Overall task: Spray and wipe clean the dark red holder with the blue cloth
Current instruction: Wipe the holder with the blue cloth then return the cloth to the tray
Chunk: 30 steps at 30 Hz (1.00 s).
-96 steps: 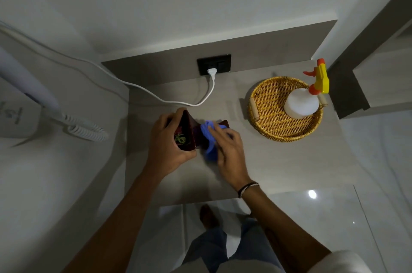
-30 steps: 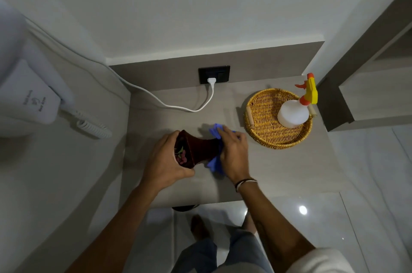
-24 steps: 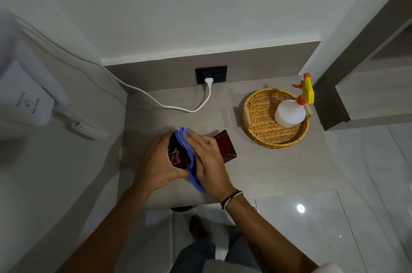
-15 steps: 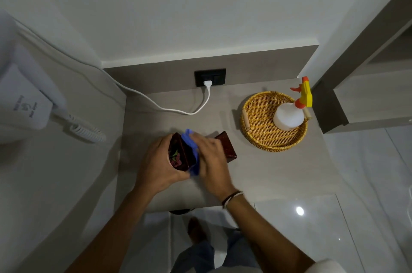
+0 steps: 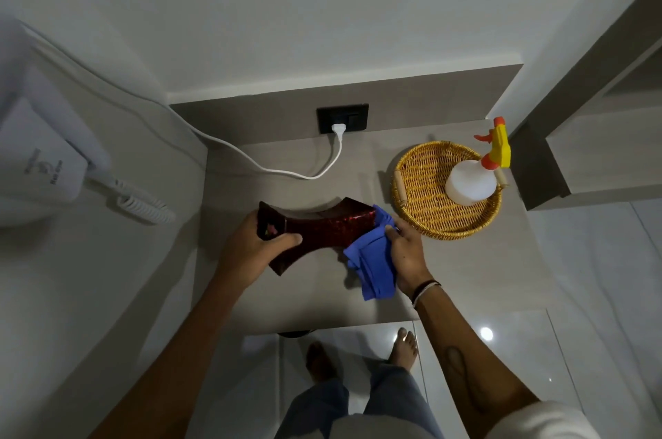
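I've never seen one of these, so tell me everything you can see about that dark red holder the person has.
The dark red holder is glossy, narrow at the waist and flaring at both ends. It lies sideways above the grey counter. The left hand grips its open end, where something colourful shows inside. The right hand presses a blue cloth against its other end. Its material is unclear, perhaps lacquered.

walls: plain white point(image 5: 322, 8) | tabletop: grey wood-grain slab point(image 5: 304, 302) | black wall socket point(image 5: 342, 118) with white plugged-in cable point(image 5: 272, 171) | floor: glossy pale tiles point(image 5: 519, 342) reflecting a ceiling light
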### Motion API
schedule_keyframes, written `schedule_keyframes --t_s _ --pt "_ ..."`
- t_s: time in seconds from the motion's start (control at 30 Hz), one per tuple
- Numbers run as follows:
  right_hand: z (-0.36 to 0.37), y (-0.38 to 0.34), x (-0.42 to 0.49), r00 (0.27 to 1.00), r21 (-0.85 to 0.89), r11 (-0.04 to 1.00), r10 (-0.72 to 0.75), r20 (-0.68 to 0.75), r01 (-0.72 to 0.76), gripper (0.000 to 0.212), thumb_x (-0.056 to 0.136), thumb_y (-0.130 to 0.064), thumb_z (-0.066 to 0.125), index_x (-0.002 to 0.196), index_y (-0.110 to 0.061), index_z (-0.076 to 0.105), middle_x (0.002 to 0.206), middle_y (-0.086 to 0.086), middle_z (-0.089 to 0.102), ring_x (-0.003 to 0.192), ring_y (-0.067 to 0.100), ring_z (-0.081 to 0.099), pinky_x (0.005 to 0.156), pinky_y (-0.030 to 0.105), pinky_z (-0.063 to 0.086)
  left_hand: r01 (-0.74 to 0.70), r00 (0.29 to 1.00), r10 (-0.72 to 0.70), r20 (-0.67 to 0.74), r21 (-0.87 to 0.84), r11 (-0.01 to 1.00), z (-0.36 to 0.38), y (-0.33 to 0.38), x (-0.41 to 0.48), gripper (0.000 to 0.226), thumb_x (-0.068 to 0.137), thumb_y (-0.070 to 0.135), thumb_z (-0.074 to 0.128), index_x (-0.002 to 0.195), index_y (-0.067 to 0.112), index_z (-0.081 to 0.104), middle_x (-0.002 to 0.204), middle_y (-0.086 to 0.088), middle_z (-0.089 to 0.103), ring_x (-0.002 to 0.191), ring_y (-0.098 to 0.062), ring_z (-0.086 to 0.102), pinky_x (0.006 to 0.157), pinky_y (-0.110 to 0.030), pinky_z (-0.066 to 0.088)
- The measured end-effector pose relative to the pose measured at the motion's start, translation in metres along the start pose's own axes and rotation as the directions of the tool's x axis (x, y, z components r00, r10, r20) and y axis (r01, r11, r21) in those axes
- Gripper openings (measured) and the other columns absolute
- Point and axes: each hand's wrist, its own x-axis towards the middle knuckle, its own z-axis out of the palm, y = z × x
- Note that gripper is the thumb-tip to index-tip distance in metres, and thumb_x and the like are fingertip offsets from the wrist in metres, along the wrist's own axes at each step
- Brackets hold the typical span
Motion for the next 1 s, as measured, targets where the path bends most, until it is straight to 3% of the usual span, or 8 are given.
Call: schedule_keyframes --t_s 0.07,0.13,0.3,0.6,0.67,0.77,0.87,1.0 --pt "0.005 -0.004 -0.003 0.998 0.120 0.992 0.027 0.049 -0.033 0.027 0.112 -0.009 0.044 0.115 -0.015 0.070 0.109 0.009 0.076 0.099 0.027 0.072 0.086 0.040 0.063 -0.008 0.999 0.011 0.053 -0.046 0.999 -0.004 0.001 0.005 0.083 0.060 0.080 0.088 0.134 0.068 0.052 0.127 0.027 0.073 0.118 -0.004 0.071 0.107 -0.045 0.058" --pt "0.007 -0.011 -0.002 0.997 0.130 0.990 0.040 0.062 -0.047 0.027 0.112 -0.010 0.044 0.112 -0.017 0.070 0.106 0.009 0.076 0.094 0.025 0.073 0.079 0.036 0.063 -0.003 0.992 0.009 0.129 -0.049 0.999 -0.008 0.003 0.005 0.101 0.066 0.087 0.080 0.141 0.089 0.013 0.154 0.025 0.054 0.140 -0.006 0.057 0.120 -0.048 0.047" --pt "0.003 -0.022 0.010 0.994 0.118 0.988 0.098 0.041 -0.102 0.029 0.111 -0.010 0.045 0.102 -0.020 0.071 0.097 0.005 0.075 0.084 0.021 0.073 0.059 0.026 0.062 -0.117 0.969 0.077 0.234 0.162 0.980 -0.016 0.001 -0.001 0.134 0.043 0.076 0.100 0.142 0.085 0.010 0.159 0.015 0.051 0.139 -0.004 0.057 0.117 -0.043 0.051" --pt "0.005 -0.007 0.008 0.999 0.016 0.998 -0.054 -0.009 0.054 0.026 0.112 -0.012 0.043 0.123 -0.012 0.067 0.114 0.011 0.072 0.110 0.034 0.068 0.092 0.042 0.060 -0.283 0.937 0.205 0.284 0.268 0.921 -0.019 -0.004 -0.008 0.159 0.028 0.081 0.097 0.159 0.063 0.010 0.172 0.014 0.016 0.154 -0.011 0.032 0.123 -0.043 0.040" --pt "0.012 -0.008 0.005 0.985 -0.122 0.981 -0.158 -0.071 0.149 0.030 0.112 -0.009 0.043 0.132 -0.008 0.066 0.123 0.011 0.071 0.115 0.031 0.067 0.106 0.048 0.055 -0.319 0.936 0.257 0.239 0.272 0.908 -0.017 -0.003 -0.009 0.151 0.034 0.076 0.098 0.162 0.045 0.024 0.165 0.008 0.030 0.143 -0.006 0.042 0.118 -0.039 0.046" --pt "0.024 -0.010 -0.011 0.890 -0.360 0.856 -0.438 -0.125 0.371 0.034 0.110 -0.005 0.046 0.140 -0.009 0.063 0.129 -0.002 0.065 0.118 0.017 0.060 0.109 0.035 0.048 -0.317 0.948 0.294 0.118 0.311 0.896 -0.012 0.002 -0.011 0.125 0.043 0.057 0.098 0.152 0.030 0.045 0.142 0.003 0.053 0.126 -0.013 0.058 0.106 -0.044 0.058" --pt "0.045 -0.015 -0.035 0.732 -0.435 0.639 -0.677 0.073 0.634 0.040 0.107 0.002 0.047 0.141 -0.012 0.063 0.140 0.002 0.063 0.125 0.023 0.056 0.110 0.019 0.038 -0.325 0.945 0.319 0.076 0.332 0.885 -0.010 0.012 -0.014 0.104 0.044 0.052 0.092 0.139 0.026 0.057 0.126 0.003 0.064 0.111 -0.019 0.067 0.095 -0.045 0.061" --pt "0.091 -0.007 -0.068 0.572 -0.335 0.472 -0.747 0.340 0.815 0.052 0.104 -0.008 0.047 0.153 -0.023 0.053 0.151 -0.001 0.052 0.135 0.017 0.048 0.117 0.021 0.038 -0.407 0.914 0.373 0.161 0.356 0.841 -0.007 0.025 -0.007 0.071 0.049 0.051 0.089 0.113 0.025 0.071 0.103 0.009 0.075 0.096 -0.017 0.073 0.085 -0.044 0.060"
